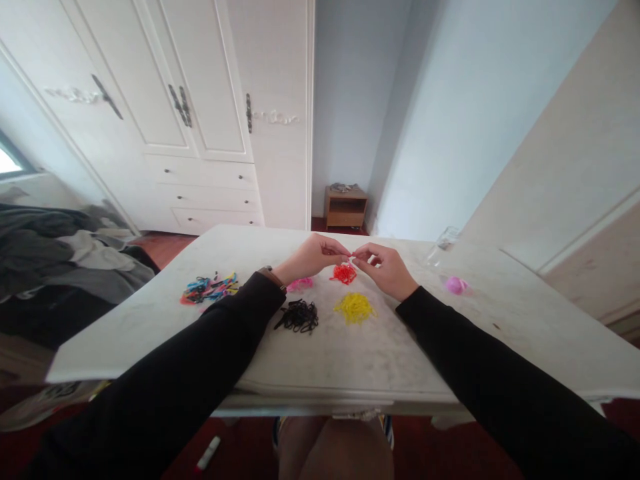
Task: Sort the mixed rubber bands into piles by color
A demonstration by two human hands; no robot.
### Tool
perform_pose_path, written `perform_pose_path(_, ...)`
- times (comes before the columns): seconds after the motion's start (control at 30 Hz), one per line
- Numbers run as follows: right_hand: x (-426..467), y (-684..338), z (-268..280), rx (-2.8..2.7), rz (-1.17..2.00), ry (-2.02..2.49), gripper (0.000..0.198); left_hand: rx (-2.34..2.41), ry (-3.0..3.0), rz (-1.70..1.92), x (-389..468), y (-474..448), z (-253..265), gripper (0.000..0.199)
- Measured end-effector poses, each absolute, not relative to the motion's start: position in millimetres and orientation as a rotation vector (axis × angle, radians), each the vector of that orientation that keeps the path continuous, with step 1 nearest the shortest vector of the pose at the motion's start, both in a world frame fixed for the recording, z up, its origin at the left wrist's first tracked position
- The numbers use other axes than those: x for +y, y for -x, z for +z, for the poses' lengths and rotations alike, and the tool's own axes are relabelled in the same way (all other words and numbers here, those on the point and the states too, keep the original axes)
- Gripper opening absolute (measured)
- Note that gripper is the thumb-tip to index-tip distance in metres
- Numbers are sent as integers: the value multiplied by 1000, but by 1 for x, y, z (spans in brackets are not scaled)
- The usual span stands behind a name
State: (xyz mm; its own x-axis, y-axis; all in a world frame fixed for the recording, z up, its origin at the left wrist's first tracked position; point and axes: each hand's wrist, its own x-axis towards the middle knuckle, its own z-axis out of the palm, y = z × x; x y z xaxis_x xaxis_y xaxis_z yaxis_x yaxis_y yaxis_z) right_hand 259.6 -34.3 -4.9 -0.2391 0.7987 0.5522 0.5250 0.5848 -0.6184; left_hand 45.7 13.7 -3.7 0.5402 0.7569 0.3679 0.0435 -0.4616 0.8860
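Above the red pile of small elastic bands [344, 273], my left hand [316, 257] and my right hand [385, 267] meet at the fingertips. Both are closed in a pinch on a small red elastic band [351, 255], which the fingers mostly hide. Nearer to me lie a yellow pile of bands [355, 308] and a black pile of bands [299, 316]. Pink bands [301, 284] show partly behind my left wrist. Left of my left forearm spreads a mixed heap of coloured bands [209, 289].
All the piles lie on a white table [350, 373]. A clear glass jar [443, 243] and a pink-purple ball-like object [455, 285] are at its right. Clothes [70, 260] are heaped at the left. Beyond the table stand a white wardrobe [210, 133] and a small wooden nightstand [346, 208].
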Motion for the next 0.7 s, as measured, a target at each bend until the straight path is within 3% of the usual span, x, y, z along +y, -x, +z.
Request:
perform_pose_path(0.27, -37, -256, -6, -1866, 487, 1077, 25, 570, -1811, 1010, 5, -41, -5, 12)
perform_pose_path(0.7, -39, -257, -4, -1879, 363, 1053, 17, 534, -1806, 1015, 3, -41, -10, 13)
